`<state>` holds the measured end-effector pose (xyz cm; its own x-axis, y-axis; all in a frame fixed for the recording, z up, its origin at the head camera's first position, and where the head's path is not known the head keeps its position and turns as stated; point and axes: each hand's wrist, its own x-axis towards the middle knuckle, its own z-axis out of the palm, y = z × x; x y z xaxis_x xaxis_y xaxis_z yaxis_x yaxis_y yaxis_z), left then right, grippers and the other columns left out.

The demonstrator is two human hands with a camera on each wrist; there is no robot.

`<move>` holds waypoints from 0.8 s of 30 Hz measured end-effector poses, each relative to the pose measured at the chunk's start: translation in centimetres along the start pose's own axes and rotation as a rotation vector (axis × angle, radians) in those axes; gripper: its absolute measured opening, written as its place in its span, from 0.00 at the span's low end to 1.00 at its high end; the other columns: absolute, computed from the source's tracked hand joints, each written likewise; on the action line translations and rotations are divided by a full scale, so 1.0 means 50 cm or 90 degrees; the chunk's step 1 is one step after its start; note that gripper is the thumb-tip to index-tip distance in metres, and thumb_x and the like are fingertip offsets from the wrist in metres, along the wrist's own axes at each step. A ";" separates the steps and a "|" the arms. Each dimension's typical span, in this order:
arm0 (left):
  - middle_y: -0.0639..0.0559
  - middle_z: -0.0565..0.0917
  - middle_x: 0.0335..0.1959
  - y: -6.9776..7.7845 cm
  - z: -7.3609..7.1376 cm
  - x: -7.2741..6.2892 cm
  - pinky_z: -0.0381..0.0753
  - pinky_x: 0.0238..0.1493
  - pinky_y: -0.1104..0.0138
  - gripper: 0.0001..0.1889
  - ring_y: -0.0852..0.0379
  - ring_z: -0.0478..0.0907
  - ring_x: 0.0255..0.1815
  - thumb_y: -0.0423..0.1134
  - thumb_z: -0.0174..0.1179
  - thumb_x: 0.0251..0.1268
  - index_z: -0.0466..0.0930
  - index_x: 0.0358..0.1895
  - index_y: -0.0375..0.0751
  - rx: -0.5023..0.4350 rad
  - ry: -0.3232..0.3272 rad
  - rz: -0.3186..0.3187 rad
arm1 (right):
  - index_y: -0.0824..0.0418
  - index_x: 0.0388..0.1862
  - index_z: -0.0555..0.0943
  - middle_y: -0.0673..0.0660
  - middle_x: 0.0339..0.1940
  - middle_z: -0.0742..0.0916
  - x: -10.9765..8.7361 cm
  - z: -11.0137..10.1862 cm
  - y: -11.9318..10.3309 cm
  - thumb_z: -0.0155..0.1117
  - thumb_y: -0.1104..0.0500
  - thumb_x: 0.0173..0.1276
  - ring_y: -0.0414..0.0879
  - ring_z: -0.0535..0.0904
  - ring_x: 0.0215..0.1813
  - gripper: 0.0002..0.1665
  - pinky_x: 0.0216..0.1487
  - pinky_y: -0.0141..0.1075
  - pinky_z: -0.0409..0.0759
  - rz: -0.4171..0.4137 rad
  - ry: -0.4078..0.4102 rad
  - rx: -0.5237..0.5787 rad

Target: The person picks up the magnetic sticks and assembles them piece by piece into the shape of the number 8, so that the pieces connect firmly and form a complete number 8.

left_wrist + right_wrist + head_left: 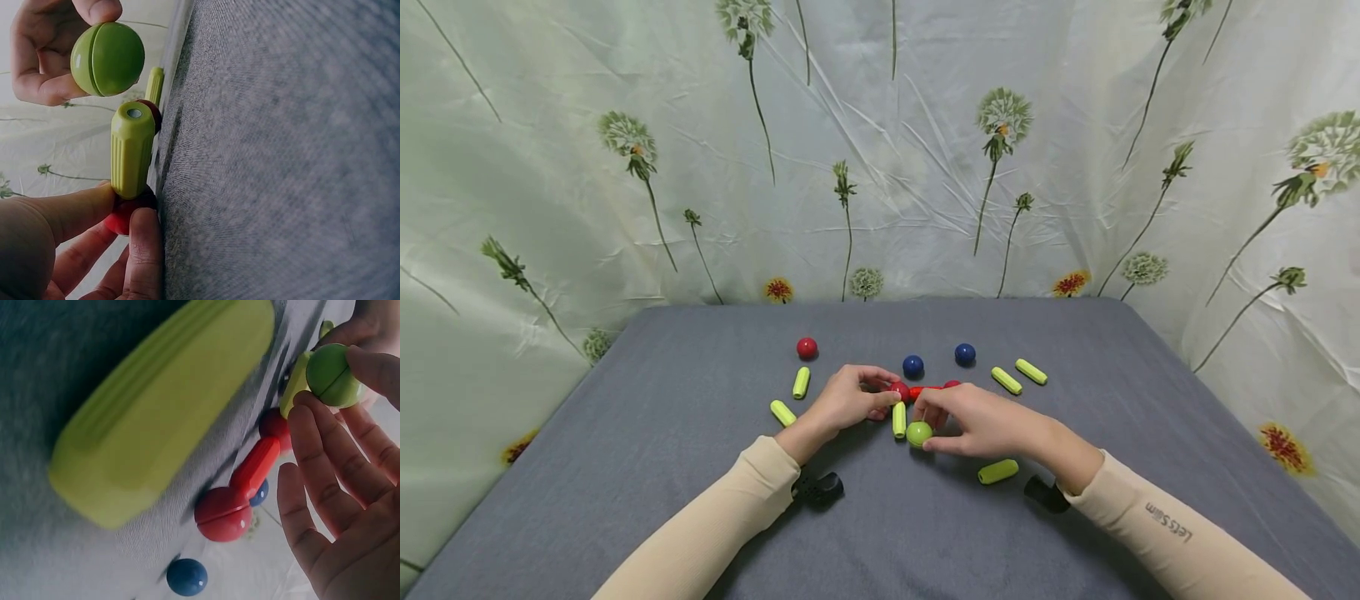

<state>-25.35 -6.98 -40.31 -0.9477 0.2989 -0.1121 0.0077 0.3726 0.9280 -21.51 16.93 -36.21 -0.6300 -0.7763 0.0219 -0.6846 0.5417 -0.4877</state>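
On the left, two yellow rods (pixel 801 382), spare red ball (pixel 807 348) loose. Left hand (pixel 842 402) pinches joined red ball (pixel 900 389), yellow stick (pixel 899 421) and red bar (pixel 926 392) apparently already on; right hand (pixel 970 421) pinches green ball (pixel 919 434) beside stick's free end, not yet attached; blue balls (pixel 965 354), three lime rods (pixel 1007 381) unused.

The cream-sleeved left arm (pixel 722 517) and cream-sleeved right arm (pixel 1165 525) slanted forward and inward, the bare left grip (pixel 850 400) and bare right grip (pixel 973 421) both pinching.
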 end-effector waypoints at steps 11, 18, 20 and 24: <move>0.47 0.89 0.42 0.000 0.000 -0.001 0.89 0.37 0.66 0.12 0.61 0.86 0.30 0.38 0.72 0.67 0.90 0.52 0.46 0.004 0.001 0.005 | 0.50 0.49 0.79 0.41 0.42 0.85 0.010 0.015 -0.012 0.74 0.52 0.70 0.36 0.84 0.44 0.14 0.52 0.34 0.84 -0.012 -0.005 -0.002; 0.47 0.89 0.42 0.001 0.000 -0.003 0.88 0.37 0.67 0.12 0.62 0.86 0.29 0.38 0.71 0.67 0.89 0.52 0.45 0.002 -0.002 0.010 | 0.50 0.50 0.79 0.42 0.41 0.86 0.017 0.021 -0.017 0.74 0.52 0.70 0.35 0.85 0.44 0.15 0.52 0.34 0.85 -0.002 -0.012 -0.006; 0.47 0.89 0.42 0.001 0.000 -0.003 0.88 0.37 0.66 0.12 0.62 0.86 0.29 0.37 0.71 0.67 0.89 0.52 0.45 0.000 -0.004 0.012 | 0.51 0.50 0.79 0.43 0.41 0.86 0.018 0.023 -0.019 0.74 0.52 0.70 0.35 0.85 0.44 0.15 0.52 0.34 0.85 0.001 -0.017 -0.003; 0.47 0.89 0.42 0.002 0.000 -0.003 0.88 0.37 0.66 0.12 0.61 0.86 0.29 0.37 0.72 0.67 0.89 0.52 0.45 -0.002 -0.004 0.011 | 0.51 0.51 0.79 0.43 0.40 0.86 0.020 0.024 -0.021 0.74 0.53 0.70 0.36 0.85 0.43 0.15 0.51 0.33 0.84 0.001 -0.022 0.003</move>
<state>-25.22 -7.00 -40.20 -0.9453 0.3108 -0.0987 0.0226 0.3644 0.9310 -20.98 15.18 -36.75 -0.6180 -0.7862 -0.0082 -0.6822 0.5414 -0.4914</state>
